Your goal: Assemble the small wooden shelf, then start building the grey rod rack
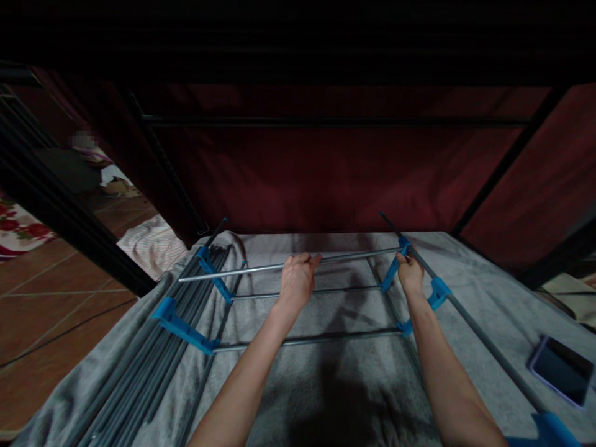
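My left hand (297, 283) is closed around the middle of a grey metal tube (251, 270), which runs crosswise above the bed. My right hand (410, 273) pinches the blue plastic connector (390, 274) at the tube's right end, beside the long right-hand pole (493, 354). The tube's left end juts out free above another blue connector (215, 275) on the left side. Nearer to me, a lower crossbar (344, 338) spans from a left blue connector (186, 329) to the right side. My fingers partly hide the joint at the right.
A bundle of loose grey tubes (149, 360) lies on the left of the grey blanket (326, 385). A phone (562, 370) rests at the right. Dark bed-frame posts and a dark red curtain (316, 180) stand behind. Tiled floor (60, 292) shows at left.
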Demonstrator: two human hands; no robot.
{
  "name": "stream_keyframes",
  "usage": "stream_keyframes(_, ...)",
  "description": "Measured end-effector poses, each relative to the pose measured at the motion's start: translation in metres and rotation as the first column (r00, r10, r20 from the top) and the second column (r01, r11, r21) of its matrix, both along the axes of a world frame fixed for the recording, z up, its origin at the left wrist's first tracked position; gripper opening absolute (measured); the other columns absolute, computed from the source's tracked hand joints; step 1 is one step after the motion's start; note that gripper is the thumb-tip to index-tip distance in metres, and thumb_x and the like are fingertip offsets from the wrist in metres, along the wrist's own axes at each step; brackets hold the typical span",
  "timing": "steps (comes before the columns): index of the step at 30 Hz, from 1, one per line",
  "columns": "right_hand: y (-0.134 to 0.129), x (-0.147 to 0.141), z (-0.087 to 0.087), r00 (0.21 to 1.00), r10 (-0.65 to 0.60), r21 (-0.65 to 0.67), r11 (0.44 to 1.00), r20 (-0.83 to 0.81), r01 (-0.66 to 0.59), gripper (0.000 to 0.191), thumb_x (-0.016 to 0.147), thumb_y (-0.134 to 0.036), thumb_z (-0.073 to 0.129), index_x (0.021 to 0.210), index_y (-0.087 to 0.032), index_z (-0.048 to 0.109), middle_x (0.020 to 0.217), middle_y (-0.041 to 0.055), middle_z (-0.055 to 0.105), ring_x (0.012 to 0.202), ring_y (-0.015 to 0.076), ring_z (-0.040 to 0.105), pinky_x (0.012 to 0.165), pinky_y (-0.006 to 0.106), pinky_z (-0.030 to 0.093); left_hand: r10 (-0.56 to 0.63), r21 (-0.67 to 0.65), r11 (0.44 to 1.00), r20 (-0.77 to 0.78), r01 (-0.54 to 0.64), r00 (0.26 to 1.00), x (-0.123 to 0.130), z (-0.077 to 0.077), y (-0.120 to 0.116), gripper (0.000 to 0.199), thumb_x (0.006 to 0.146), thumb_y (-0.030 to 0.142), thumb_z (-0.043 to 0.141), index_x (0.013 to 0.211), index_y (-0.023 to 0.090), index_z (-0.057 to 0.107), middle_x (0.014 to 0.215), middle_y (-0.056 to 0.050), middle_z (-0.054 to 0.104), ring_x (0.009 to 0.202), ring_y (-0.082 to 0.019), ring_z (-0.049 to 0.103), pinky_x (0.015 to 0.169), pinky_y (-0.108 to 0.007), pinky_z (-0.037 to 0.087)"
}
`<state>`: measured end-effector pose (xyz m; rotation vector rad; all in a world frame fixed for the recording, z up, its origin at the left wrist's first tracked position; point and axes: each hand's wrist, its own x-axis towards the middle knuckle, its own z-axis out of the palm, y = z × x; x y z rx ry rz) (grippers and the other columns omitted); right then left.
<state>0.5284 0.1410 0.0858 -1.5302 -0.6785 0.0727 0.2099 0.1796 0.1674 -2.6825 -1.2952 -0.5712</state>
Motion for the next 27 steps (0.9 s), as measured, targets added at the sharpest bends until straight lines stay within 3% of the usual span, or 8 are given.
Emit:
stream_keyframes(14,0.001,0.002,-0.005,0.987,-0.013,-0.058,0.998,0.159,0.022,0.037,0.076,-0.041,0.055,0.101,-0.016,0.065,0.095,0.01,0.068,0.098,0.0264,0.059,0.09,0.04,0.044,-0.036,0.042,0.998,-0.005,0.036,0.999,-0.001,0.0,0.005,0.048,0.089,0.008,0.042,0.13,0.028,0.055,0.094,-0.005,0.063,0.092,-0.02,0.056,0.08,-0.033,0.037)
stream_keyframes(27,0.002,0.002,-0.007,0.984,-0.037,-0.087,0.995,0.172,0.052,0.041,0.076,-0.044,0.052,0.102,-0.016,0.065,0.096,0.0116,0.068,0.095,0.0264,0.061,0.09,0.04,0.044,-0.043,0.05,0.998,-0.031,0.044,0.999,0.0,0.006,0.012,0.044,0.089,0.01,0.042,0.127,0.028,0.058,0.098,-0.006,0.064,0.093,-0.02,0.056,0.081,-0.033,0.037)
